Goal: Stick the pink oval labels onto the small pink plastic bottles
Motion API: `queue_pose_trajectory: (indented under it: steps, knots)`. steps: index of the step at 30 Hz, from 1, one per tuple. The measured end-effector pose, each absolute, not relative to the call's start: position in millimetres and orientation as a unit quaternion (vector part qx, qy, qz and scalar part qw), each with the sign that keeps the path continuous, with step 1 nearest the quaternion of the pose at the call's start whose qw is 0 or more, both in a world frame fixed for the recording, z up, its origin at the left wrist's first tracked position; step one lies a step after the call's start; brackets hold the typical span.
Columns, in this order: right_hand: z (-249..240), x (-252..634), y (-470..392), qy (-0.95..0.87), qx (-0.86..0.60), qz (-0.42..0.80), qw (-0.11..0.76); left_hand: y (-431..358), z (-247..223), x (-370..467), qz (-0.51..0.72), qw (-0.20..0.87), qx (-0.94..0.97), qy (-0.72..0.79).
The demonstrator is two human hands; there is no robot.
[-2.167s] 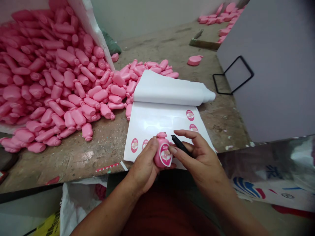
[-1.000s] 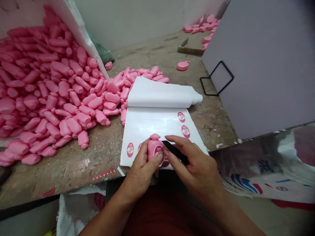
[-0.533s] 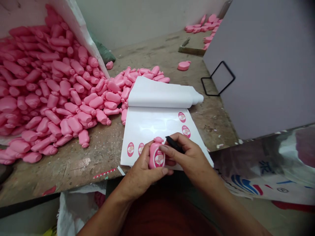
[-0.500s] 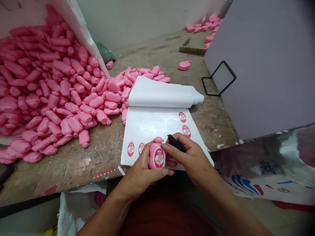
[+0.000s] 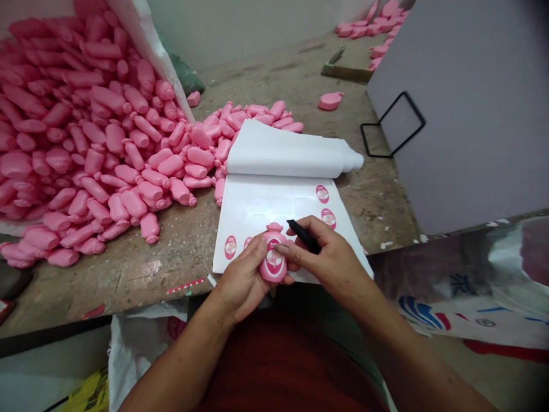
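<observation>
A small pink toy bottle (image 5: 273, 274) with an oval "BABY" sticker (image 5: 275, 262) on its front is held upright in my left hand (image 5: 242, 274), fingers wrapped around its side and back. My right hand (image 5: 328, 252) grips a slim black tool (image 5: 303, 236), whose exact kind I cannot make out. The right thumb presses on the sticker's face, and other right fingers lie behind the bottle. Beneath both hands is a white sticker sheet (image 5: 270, 200), mostly bare, with several oval stickers along its right side and lower edge.
Pink bottles (image 5: 115, 143) are heaped at left, spilling from a white-walled container (image 5: 158, 51) onto the worn table (image 5: 146, 274). Folded-back sheets (image 5: 287, 151) lie behind the sticker sheet. A grey panel (image 5: 463, 114) with a black wire stand (image 5: 392, 126) rises at right. One bottle (image 5: 330, 101) lies apart.
My right thumb has moved from the bottle's upper edge down onto the middle of the sticker. The left thumb has shifted from the bottle's base up to its side. The view has tilted slightly.
</observation>
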State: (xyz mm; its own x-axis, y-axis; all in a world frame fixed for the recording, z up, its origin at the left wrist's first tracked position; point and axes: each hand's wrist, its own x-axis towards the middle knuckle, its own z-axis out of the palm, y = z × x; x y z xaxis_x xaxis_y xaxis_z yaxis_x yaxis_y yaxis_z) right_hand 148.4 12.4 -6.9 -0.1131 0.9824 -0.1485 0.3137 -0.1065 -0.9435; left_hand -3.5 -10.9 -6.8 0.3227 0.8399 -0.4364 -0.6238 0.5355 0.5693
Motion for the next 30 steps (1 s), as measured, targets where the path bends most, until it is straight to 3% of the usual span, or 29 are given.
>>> queue_pose_trajectory:
  steps: [9, 13, 20, 30]
  knots:
    - [-13.9, 137.1, -8.9, -0.609, -0.631, 0.376, 0.299, -9.8, -6.3, -0.7, 0.495, 0.791, 0.076, 0.351]
    - [-15.7, 147.0, -3.5, -0.599, -0.589, 0.417, 0.347, -10.2, -4.8, -5.9, 0.473, 0.81, 0.044, 0.343]
    - [-9.1, 153.3, -17.1, -0.667, -0.522, 0.379, 0.373, -11.2, -1.2, -9.4, 0.485, 0.796, 0.024, 0.363]
    - [-12.6, 150.5, -33.2, -0.81, -0.441, 0.138, 0.362, -7.4, 3.8, -7.1, 0.504, 0.783, -0.019, 0.364]
